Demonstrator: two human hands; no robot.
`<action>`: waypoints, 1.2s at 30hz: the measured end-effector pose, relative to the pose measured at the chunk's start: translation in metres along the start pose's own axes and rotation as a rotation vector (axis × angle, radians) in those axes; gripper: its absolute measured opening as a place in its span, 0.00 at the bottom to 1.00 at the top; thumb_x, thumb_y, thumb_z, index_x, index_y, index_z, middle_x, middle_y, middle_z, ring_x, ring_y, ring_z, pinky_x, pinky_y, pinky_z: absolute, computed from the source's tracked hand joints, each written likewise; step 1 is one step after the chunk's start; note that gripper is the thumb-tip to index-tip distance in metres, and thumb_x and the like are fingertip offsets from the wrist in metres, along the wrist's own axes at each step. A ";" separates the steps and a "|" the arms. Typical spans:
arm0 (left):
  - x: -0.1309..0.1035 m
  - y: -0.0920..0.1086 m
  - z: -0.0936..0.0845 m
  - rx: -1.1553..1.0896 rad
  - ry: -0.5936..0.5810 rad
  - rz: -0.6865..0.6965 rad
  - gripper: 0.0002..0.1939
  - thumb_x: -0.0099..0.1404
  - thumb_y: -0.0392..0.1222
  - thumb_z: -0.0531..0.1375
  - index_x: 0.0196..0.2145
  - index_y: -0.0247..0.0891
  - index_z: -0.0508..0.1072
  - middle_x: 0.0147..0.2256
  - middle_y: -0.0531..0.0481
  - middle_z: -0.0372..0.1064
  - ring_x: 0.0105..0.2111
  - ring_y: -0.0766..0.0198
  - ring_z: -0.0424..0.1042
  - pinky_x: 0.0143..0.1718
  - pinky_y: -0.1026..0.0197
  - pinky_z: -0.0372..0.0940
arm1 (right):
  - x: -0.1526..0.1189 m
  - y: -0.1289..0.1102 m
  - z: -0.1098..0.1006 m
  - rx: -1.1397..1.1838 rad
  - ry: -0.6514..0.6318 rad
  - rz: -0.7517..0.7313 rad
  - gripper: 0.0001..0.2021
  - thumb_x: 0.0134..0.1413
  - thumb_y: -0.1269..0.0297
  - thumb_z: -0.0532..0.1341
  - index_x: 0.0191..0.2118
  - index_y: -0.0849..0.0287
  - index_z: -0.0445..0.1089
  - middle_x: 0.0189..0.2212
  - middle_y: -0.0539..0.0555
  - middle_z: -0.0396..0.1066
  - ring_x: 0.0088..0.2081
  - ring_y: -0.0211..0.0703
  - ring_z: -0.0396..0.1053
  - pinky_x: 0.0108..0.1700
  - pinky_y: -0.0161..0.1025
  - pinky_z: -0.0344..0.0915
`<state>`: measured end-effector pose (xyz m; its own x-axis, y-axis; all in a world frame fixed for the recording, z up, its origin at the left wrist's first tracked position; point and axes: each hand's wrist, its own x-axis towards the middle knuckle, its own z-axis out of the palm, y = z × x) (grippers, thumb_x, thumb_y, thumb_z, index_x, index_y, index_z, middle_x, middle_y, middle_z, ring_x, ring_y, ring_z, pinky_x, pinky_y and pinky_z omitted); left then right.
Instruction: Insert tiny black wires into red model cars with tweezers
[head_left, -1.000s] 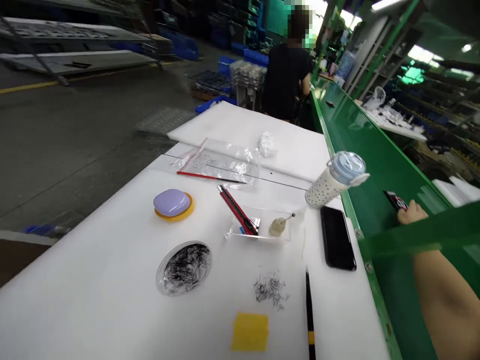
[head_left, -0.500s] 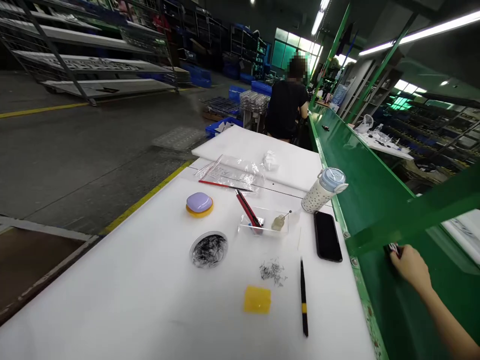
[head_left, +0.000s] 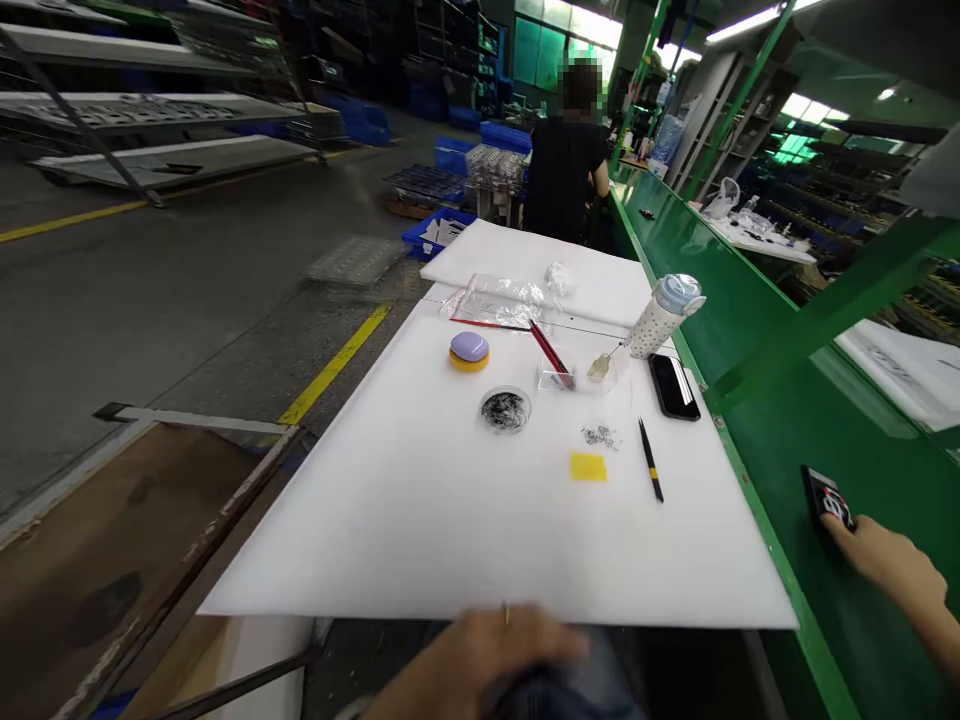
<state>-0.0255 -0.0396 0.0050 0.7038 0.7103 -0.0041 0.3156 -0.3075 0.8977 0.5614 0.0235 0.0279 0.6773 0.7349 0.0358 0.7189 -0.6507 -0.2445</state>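
Observation:
On the green conveyor belt (head_left: 780,470) at the right, my right hand (head_left: 892,565) grips the near end of a flat black object with white and red print (head_left: 829,498); its kind does not show. My left hand (head_left: 502,650), with a ring on one finger, is at the near edge of the white table (head_left: 420,540), blurred by motion. Black tweezers with a yellow band (head_left: 651,462) lie on the table. Beside them are a yellow square (head_left: 588,467), a scatter of tiny dark pieces (head_left: 601,436) and a round clear dish of fine black pieces (head_left: 505,410).
Farther back stand a purple and yellow rounded case (head_left: 469,350), a clear tray (head_left: 555,380) holding a red utility knife (head_left: 550,352), a phone (head_left: 673,386) and a speckled bottle (head_left: 664,318). A green post slants over the belt. A person in black (head_left: 564,175) sits beyond the table.
My view has tilted down and pulled back. My left hand has come in at the bottom. The black object in my right hand now shows more fully, nearer the front of the belt.

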 end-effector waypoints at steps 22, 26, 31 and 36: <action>0.036 -0.017 -0.001 0.875 0.392 0.084 0.62 0.42 0.70 0.73 0.65 0.33 0.58 0.66 0.26 0.59 0.63 0.38 0.66 0.59 0.40 0.65 | -0.195 -0.280 0.003 0.424 -0.070 -0.790 0.18 0.61 0.47 0.60 0.30 0.55 0.73 0.18 0.48 0.69 0.20 0.40 0.64 0.27 0.38 0.54; 0.036 -0.014 -0.003 0.927 0.421 0.085 0.62 0.40 0.71 0.73 0.64 0.33 0.60 0.66 0.25 0.59 0.63 0.38 0.65 0.57 0.41 0.66 | -0.102 -0.349 0.036 0.458 0.158 -0.726 0.14 0.58 0.52 0.61 0.34 0.57 0.77 0.25 0.52 0.73 0.27 0.43 0.66 0.33 0.41 0.56; 0.038 -0.013 -0.005 0.958 0.419 0.093 0.67 0.34 0.76 0.72 0.63 0.33 0.62 0.65 0.27 0.63 0.61 0.39 0.67 0.56 0.43 0.66 | -0.083 -0.386 0.044 0.351 0.224 -0.772 0.14 0.62 0.57 0.61 0.28 0.57 0.72 0.27 0.55 0.72 0.30 0.46 0.66 0.35 0.42 0.57; 0.039 -0.010 -0.005 0.974 0.386 0.039 0.71 0.34 0.78 0.71 0.66 0.29 0.59 0.66 0.27 0.60 0.62 0.38 0.65 0.57 0.43 0.64 | -0.134 -0.347 -0.001 0.447 0.448 -1.009 0.15 0.63 0.60 0.61 0.24 0.53 0.65 0.23 0.51 0.64 0.29 0.42 0.62 0.33 0.42 0.56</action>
<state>-0.0043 -0.0057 -0.0023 0.5282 0.7899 0.3117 0.7935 -0.5898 0.1501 0.2214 0.1501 0.1085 -0.1045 0.6868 0.7193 0.9004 0.3724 -0.2248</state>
